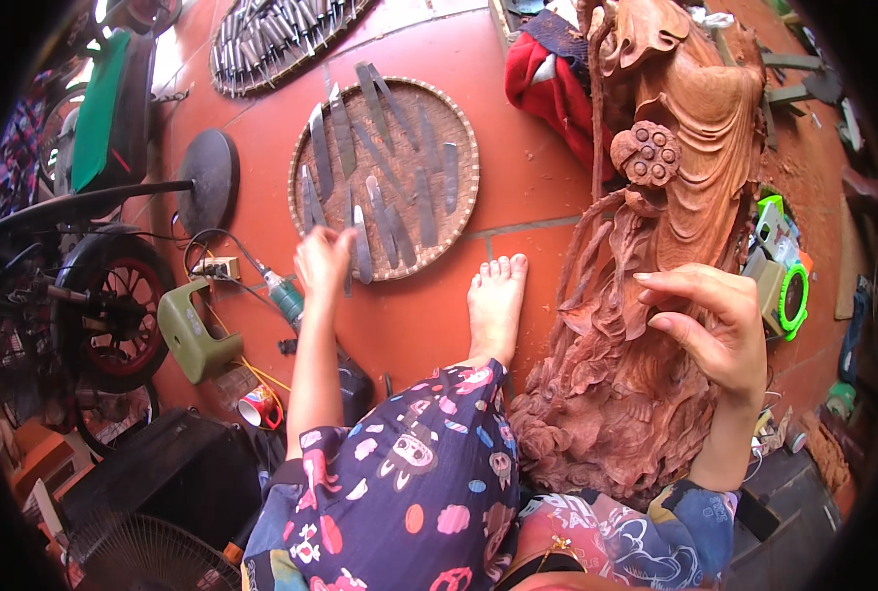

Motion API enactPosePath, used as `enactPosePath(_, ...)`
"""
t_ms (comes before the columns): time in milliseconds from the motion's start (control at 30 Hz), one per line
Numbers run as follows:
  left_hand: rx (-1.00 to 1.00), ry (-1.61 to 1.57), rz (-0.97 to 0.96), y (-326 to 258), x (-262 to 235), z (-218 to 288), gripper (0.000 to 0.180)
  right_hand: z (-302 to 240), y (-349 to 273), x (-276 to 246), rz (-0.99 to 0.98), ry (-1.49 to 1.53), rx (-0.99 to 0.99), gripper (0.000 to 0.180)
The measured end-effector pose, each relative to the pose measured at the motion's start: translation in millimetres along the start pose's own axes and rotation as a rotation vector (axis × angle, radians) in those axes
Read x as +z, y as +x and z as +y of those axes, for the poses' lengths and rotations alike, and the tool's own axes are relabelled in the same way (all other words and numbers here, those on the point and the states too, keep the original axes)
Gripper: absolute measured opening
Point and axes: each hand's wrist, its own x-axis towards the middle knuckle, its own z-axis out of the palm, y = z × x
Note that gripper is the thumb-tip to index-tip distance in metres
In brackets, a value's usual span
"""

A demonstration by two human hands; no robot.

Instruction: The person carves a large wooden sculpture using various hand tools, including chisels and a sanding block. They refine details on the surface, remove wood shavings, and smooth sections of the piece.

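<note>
My left hand (323,261) is closed at the near left rim of a round woven tray (466,202), its fingers on what looks like a thin metal blade seen nearly edge-on. Several flat grey chisel blades (425,207) lie loosely across the tray. My right hand (715,320) is raised over a large reddish wood carving (700,187), thumb and fingers curved apart with nothing between them. Draped folds, a round seed pod and leafy shapes are cut into the carving, which lies along my right side.
Another woven tray (348,25) at the back holds many handled carving tools. To the left are a green power tool (283,295), an olive plastic stool (200,333), a red can (260,406) and a motorbike wheel (124,305). A fan (153,557) stands at lower left. My bare foot (496,305) rests on the tiles.
</note>
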Motion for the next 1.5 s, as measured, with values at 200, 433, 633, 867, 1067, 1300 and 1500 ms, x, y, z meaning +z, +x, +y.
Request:
enactPosePath(200,0.119,-0.064,0.071,122.1,18.1,19.2,0.042,6.6,-3.6,-3.7,0.028,0.01,0.018,0.029)
enactPosePath(433,-0.006,-0.157,0.008,184.3,59.8,-17.3,0.053,23.8,-2.3,-5.4,-0.01,0.166,-0.189,0.026)
enactPosePath(633,0.346,-1.026,-0.312,111.8,-66.4,71.3,0.011,4.4,-17.1,-40.7,0.361,0.361,0.054,0.024)
enactPosePath(867,1.022,-0.518,-0.579,-46.3,-282.2,298.1,0.029,-87.0,21.5,-69.6,0.273,0.633,-0.037,0.045)
enactPosePath(1067,1.382,-0.42,-0.77,-52.7,-213.4,367.0,0.028,-55.4,2.6,-71.3,0.573,0.309,0.133,0.032)
enactPosePath(1300,1.698,-0.609,-0.227,-42.4,-147.4,357.8,0.036,-3.5,12.7,-55.2,0.388,0.384,0.305,0.016)
enactPosePath(1500,1.774,-0.415,-0.068,-45.0,-144.6,358.8,0.062,16.1,26.7,-34.7,0.383,0.312,0.344,0.016)
